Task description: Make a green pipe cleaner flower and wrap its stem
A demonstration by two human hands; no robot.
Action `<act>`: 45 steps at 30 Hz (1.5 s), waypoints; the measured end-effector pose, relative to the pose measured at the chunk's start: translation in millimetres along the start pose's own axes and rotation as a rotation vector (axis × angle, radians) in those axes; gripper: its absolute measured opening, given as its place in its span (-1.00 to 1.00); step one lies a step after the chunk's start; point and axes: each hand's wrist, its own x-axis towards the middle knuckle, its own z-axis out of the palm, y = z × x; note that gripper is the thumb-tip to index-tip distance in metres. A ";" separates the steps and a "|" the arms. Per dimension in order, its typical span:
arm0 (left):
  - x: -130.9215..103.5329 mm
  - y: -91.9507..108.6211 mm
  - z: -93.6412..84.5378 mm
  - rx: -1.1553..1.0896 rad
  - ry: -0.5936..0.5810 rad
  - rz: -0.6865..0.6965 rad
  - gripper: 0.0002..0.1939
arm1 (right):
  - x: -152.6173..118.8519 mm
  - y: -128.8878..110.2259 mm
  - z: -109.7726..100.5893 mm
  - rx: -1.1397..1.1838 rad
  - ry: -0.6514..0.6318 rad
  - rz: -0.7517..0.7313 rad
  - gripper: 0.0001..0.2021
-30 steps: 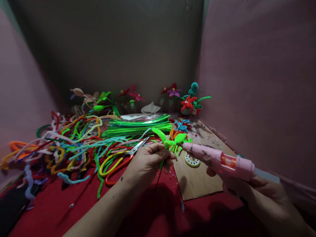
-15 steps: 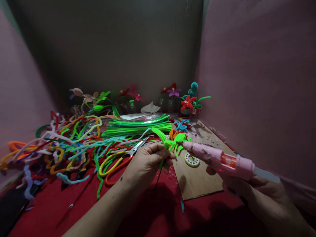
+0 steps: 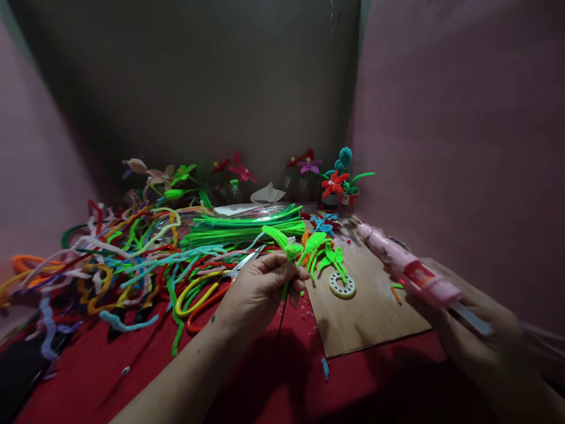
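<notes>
My left hand (image 3: 271, 282) pinches a green pipe-cleaner flower (image 3: 292, 252) near its base, and a thin dark stem hangs below the fingers. Green petals or leaves spread from its top, with a small whitish bit in the middle. My right hand (image 3: 472, 330) is wrapped around a pink hot glue gun (image 3: 410, 265), its nozzle pointing up and left over the board, apart from the flower. A clear glue stick (image 3: 472, 318) juts from its back end. Just right of the flower, green pipe-cleaner pieces (image 3: 333, 256) lie by a round disc with holes (image 3: 342, 285).
A wooden board (image 3: 371, 321) rests on the red cloth (image 3: 282, 383). Scissors (image 3: 241, 268) and tangled pipe cleaners (image 3: 106, 259) lie to the left, with a green pipe-cleaner bundle (image 3: 247, 229) behind. Finished flowers (image 3: 334, 184) stand along the back; pink walls (image 3: 459, 129) flank both sides.
My right hand has drawn the glue gun away from the flower, to the right and slightly up. The left hand stays nearly in place, with the flower turned slightly.
</notes>
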 end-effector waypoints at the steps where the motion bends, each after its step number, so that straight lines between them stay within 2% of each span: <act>1: -0.3 0.3 -0.2 -0.014 0.000 -0.001 -0.88 | 3.0 9.0 -2.0 -0.078 -0.030 -0.027 -0.62; 5: -0.8 1.0 0.3 -0.051 -0.011 -0.006 -0.87 | 10.3 56.3 -6.8 -0.376 -0.082 -0.091 -0.63; 9: -0.9 2.6 0.5 -0.102 -0.040 -0.014 -0.86 | 8.2 103.0 -5.6 -0.691 -0.207 0.000 -0.67; 11: -1.1 3.5 -0.1 -0.123 -0.045 -0.022 -0.86 | 8.0 112.1 -5.6 -0.737 -0.277 0.017 -0.69; 13: -1.3 3.8 -0.8 -0.134 -0.043 -0.028 -0.85 | 10.2 104.1 -5.5 -0.725 -0.281 0.003 -0.70; 15: -1.7 3.6 -1.0 -0.136 -0.043 -0.038 -0.83 | 14.9 78.1 -2.2 -0.656 -0.183 -0.004 -0.72; 16: -2.1 3.3 -0.8 -0.137 -0.045 -0.043 -0.82 | 18.0 60.1 1.5 -0.546 -0.132 0.002 -0.74; 17: -2.7 3.1 -0.3 -0.138 -0.049 -0.052 -0.82 | 21.5 40.2 7.0 -0.385 -0.123 0.023 -0.76; 20: -5.6 3.0 2.1 -0.122 -0.067 -0.090 -0.81 | 33.2 -16.3 32.1 0.178 -0.310 0.198 -0.80; 22: -7.6 3.1 3.2 -0.105 -0.081 -0.116 -0.81 | 39.7 -41.9 51.7 0.508 -0.329 0.300 -0.82; 25: -9.0 2.6 2.5 -0.076 -0.108 -0.120 -0.82 | 44.7 -59.2 75.2 0.935 -0.300 0.407 -0.90; 29: -7.4 0.1 -0.9 -0.032 -0.150 -0.126 -0.85 | 44.3 -62.5 89.2 1.268 -0.313 0.491 -0.94; 31: -6.7 -1.2 -1.6 -0.018 -0.164 -0.127 -0.87 | 43.3 -62.5 91.4 1.326 -0.305 0.499 -0.92; 34: -6.7 -1.9 -0.3 0.003 -0.186 -0.115 -0.86 | 41.8 -61.6 92.8 1.290 -0.243 0.482 -0.91; 39: -7.6 -0.8 4.2 0.029 -0.138 -0.038 -0.85 | 42.4 -55.7 88.8 1.180 -0.048 0.411 -0.94; 45: -7.0 0.0 2.3 0.068 -0.107 -0.037 -0.78 | 43.5 -54.1 80.3 1.087 -0.063 0.397 -0.94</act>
